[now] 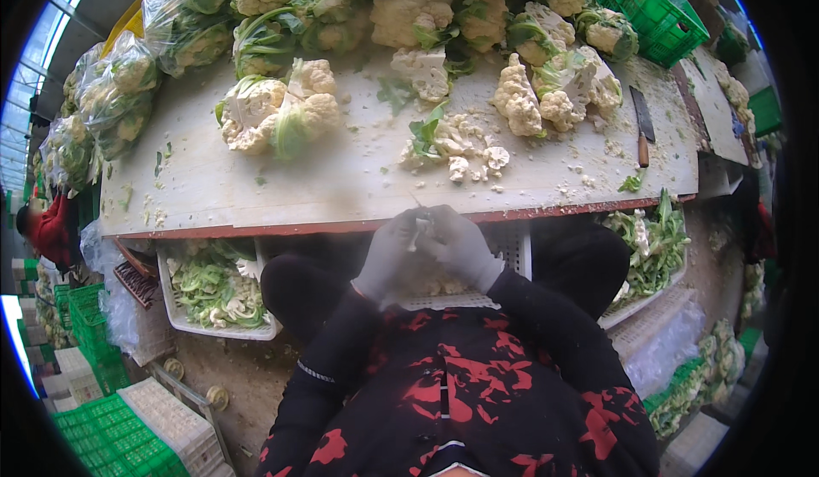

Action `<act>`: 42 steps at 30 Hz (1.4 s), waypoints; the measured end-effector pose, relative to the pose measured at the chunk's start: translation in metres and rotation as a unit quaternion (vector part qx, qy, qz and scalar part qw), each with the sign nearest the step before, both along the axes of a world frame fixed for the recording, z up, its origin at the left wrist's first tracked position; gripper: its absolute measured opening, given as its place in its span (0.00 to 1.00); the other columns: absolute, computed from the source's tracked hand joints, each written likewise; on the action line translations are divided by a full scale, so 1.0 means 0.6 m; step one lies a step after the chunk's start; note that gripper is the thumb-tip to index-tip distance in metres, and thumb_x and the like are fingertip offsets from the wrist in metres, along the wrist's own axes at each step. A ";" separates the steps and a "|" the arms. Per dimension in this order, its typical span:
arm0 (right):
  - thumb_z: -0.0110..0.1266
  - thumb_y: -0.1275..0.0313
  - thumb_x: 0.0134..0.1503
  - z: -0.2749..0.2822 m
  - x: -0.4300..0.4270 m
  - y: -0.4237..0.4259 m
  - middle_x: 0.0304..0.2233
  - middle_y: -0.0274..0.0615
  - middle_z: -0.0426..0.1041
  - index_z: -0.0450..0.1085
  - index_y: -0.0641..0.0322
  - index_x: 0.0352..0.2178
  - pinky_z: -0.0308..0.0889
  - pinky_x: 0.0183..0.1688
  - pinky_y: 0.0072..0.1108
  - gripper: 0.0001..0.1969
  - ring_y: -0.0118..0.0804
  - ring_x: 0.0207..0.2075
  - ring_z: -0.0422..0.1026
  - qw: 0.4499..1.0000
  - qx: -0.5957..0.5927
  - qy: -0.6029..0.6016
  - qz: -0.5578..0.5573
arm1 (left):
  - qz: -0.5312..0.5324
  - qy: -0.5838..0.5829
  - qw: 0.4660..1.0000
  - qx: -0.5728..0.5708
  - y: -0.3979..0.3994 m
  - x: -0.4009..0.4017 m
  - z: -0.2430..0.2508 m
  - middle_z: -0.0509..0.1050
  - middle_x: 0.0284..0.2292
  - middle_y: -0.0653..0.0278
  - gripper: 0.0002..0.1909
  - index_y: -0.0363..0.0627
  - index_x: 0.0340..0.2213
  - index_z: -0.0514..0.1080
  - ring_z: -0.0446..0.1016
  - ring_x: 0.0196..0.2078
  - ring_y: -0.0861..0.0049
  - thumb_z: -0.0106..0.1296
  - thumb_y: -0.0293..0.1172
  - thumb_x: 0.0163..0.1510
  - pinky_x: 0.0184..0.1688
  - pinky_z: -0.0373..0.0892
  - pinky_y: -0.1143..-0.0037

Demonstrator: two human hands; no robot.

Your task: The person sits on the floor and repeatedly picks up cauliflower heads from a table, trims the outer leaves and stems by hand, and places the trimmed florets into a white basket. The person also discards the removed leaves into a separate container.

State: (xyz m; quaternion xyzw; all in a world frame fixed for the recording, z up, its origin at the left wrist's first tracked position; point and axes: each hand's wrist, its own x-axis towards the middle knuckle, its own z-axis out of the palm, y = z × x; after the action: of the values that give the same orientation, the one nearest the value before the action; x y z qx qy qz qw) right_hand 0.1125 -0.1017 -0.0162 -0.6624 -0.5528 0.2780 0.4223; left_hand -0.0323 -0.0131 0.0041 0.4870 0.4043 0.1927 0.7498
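Note:
My left hand [391,253], in a pale glove, meets my gloved right hand [462,243] just in front of the table's red edge, above a white crate [521,250] at my lap. Between the fingers is a small pale piece, seemingly cauliflower, with a thin pointed thing sticking up; blur hides which hand holds which. On the white tabletop [358,189] past my hands lie cut cauliflower florets [470,147] with a green leaf. Cut cauliflower heads [278,109] rest to the left, more cut pieces [563,93] to the right. A knife with a wooden handle [643,131] lies at the right.
Whole cauliflowers [409,13] are piled along the far side, some in plastic bags [121,86] at left. A green crate [652,16] stands far right. Crates of leafy trimmings [217,285] flank my knees. Stacked crates [121,432] stand lower left; a person in red [51,230] is far left.

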 end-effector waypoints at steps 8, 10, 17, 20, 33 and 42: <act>0.46 0.70 0.62 0.029 -0.058 -0.076 0.29 0.57 0.72 0.68 0.65 0.41 0.66 0.37 0.41 0.10 0.63 0.33 0.71 0.997 -0.029 -0.058 -0.042 | 0.080 -0.060 0.994 0.041 -0.061 0.029 -0.025 0.73 0.52 0.59 0.34 0.35 0.62 0.57 0.70 0.45 0.83 0.44 0.50 0.66 0.50 0.68 0.79; 0.47 0.67 0.63 0.010 -0.062 -0.082 0.27 0.53 0.73 0.69 0.66 0.41 0.68 0.34 0.39 0.12 0.57 0.30 0.73 0.996 -0.077 -0.049 -0.017 | 0.034 -0.017 0.988 0.153 -0.071 0.023 -0.041 0.73 0.52 0.59 0.35 0.36 0.63 0.55 0.71 0.45 0.83 0.45 0.50 0.66 0.50 0.68 0.80; 0.49 0.62 0.64 0.002 0.087 -0.077 0.26 0.42 0.75 0.73 0.60 0.41 0.69 0.28 0.26 0.13 0.35 0.24 0.74 0.968 -0.224 0.103 -0.052 | -0.026 0.077 0.986 0.147 -0.051 -0.018 -0.029 0.71 0.54 0.57 0.27 0.38 0.58 0.65 0.70 0.55 0.74 0.55 0.33 0.60 0.54 0.68 0.76; 0.54 0.64 0.58 -0.006 0.180 0.000 0.40 0.55 0.74 0.70 0.59 0.46 0.69 0.41 0.37 0.16 0.57 0.39 0.74 0.966 -0.009 -0.161 -0.204 | -0.041 0.076 0.915 0.395 -0.004 0.048 -0.029 0.69 0.55 0.50 0.28 0.39 0.56 0.66 0.71 0.55 0.59 0.57 0.30 0.53 0.53 0.69 0.71; 0.58 0.57 0.56 0.007 0.191 0.050 0.33 0.56 0.76 0.70 0.68 0.46 0.69 0.48 0.35 0.25 0.53 0.43 0.75 0.976 -0.133 0.008 -0.174 | -0.167 0.140 0.770 0.599 0.076 0.071 0.006 0.73 0.42 0.52 0.16 0.43 0.43 0.71 0.72 0.43 0.53 0.54 0.32 0.51 0.45 0.70 0.61; 0.63 0.56 0.50 -0.056 0.160 0.165 0.48 0.60 0.69 0.62 0.69 0.53 0.69 0.47 0.37 0.35 0.56 0.43 0.74 0.962 -0.123 -0.166 -0.180 | -0.272 0.211 0.808 0.477 0.171 0.090 -0.044 0.74 0.44 0.53 0.15 0.42 0.41 0.73 0.73 0.46 0.54 0.52 0.29 0.50 0.47 0.70 0.61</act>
State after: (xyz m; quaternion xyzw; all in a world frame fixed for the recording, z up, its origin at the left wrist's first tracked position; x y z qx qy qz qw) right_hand 0.2086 -0.0027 -0.0497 -0.8347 -0.4484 0.1491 0.2829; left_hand 0.0220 0.0894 -0.0222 0.9024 0.2608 0.0418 0.3404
